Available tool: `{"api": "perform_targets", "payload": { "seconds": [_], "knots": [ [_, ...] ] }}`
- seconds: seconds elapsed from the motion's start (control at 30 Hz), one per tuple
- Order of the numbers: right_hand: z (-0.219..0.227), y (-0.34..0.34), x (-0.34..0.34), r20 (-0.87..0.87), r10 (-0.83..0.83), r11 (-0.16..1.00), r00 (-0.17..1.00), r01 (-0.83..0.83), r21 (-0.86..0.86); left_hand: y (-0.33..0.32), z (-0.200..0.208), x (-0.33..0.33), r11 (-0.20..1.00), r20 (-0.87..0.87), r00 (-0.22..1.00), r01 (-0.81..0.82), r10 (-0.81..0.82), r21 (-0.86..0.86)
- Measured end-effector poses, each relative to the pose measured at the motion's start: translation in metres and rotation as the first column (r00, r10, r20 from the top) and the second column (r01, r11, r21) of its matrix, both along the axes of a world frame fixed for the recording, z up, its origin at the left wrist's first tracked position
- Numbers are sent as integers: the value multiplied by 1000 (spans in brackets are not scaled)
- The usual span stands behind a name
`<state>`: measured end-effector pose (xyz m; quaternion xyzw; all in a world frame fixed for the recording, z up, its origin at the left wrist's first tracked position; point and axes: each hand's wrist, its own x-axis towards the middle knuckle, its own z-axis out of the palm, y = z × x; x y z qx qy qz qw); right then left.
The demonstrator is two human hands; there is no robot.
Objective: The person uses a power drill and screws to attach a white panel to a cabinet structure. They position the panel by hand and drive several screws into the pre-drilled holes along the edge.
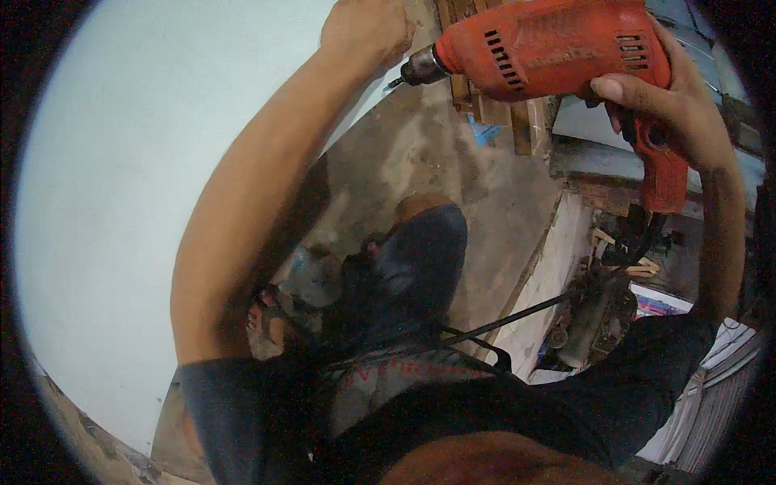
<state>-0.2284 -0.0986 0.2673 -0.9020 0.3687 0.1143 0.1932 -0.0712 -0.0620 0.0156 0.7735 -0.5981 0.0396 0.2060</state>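
An orange power drill [558, 48] is held in my right hand [663, 105], its body lying level and its grip hanging down. The thumb rests along the drill's side, and the fingers are partly hidden behind the grip. Leftward from the body, the dark metal chuck [422, 66] carries a short bit whose tip is close to the edge of a large white panel [121, 178]. Just above that tip, my left hand [368, 31] is closed at the panel's edge. Whatever its curled fingers hold is hidden.
A black power cord [525, 313] runs from the drill across my front. Wooden strips [521, 125] stand at the top beyond the chuck. Dusty concrete floor [428, 153] lies below. To the right are a pale board [537, 299] and cluttered scraps.
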Motion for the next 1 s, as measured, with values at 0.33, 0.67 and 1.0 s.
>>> {"api": "perform_targets", "payload": {
  "seconds": [0.33,0.67,1.0],
  "knots": [
    [11,34,33,-82,11,1000,997,-10,9,2,-3,3,1000,115,993,16,-17,6],
    [6,17,34,-28,292,956,956,-291,37,-6,-5,1,999,100,995,1,4,-48],
    [3,21,29,-107,367,928,924,-372,-32,-12,-12,1,998,-7,998,-55,54,-28]
  ]
}}
